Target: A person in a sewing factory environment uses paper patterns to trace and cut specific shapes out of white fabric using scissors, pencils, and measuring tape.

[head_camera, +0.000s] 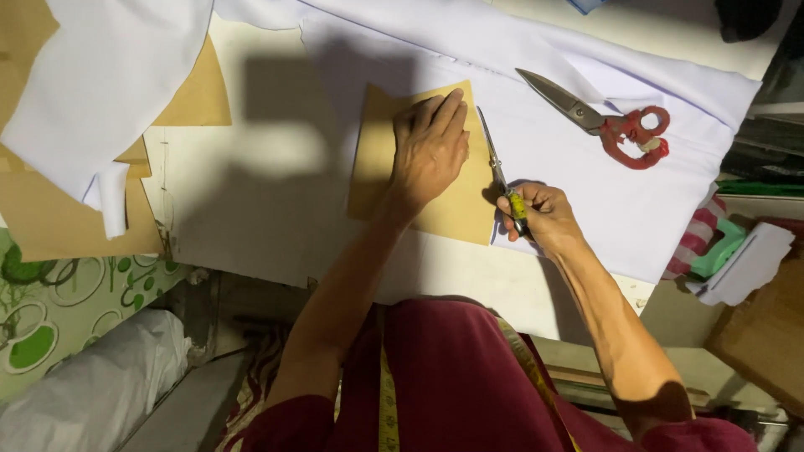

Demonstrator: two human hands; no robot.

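My left hand [429, 151] lies flat, fingers together, pressing a brown cardboard pattern piece [377, 159] onto white fabric [586, 159] spread over the table. My right hand [536, 213] grips a thin tool with a yellow-green handle [517, 205]; its metal blade [492, 151] runs along the right edge of the cardboard piece. A yellow tape measure [387, 393] hangs round my neck over my maroon top.
Large scissors with red handles [611, 121] rest on the fabric to the right. More brown cardboard pieces [67, 218] and loose white cloth [100, 75] lie at the left. A wooden board [766, 335] and a white-and-green object [737, 255] sit at the right edge.
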